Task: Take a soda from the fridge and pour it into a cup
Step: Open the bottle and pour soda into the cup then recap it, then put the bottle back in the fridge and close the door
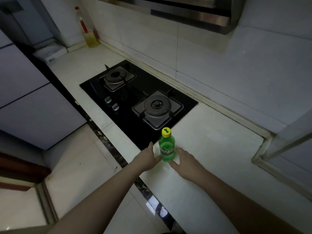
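A small green soda bottle (166, 146) with a yellow cap stands upright on the white countertop (211, 149), just in front of the stove's near corner. My left hand (148, 157) is at its left side, fingers apart, thumb touching or nearly touching the bottle's base. My right hand (184, 161) is at its right side, fingers spread and close to the bottle; I cannot tell whether it touches. Neither hand is wrapped around it. No cup is in view.
A black two-burner gas stove (135, 100) lies behind the bottle. A bottle of yellow oil (88, 31) stands in the far corner by the tiled wall. A range hood (185, 10) hangs above. A window frame (278, 149) is at the right.
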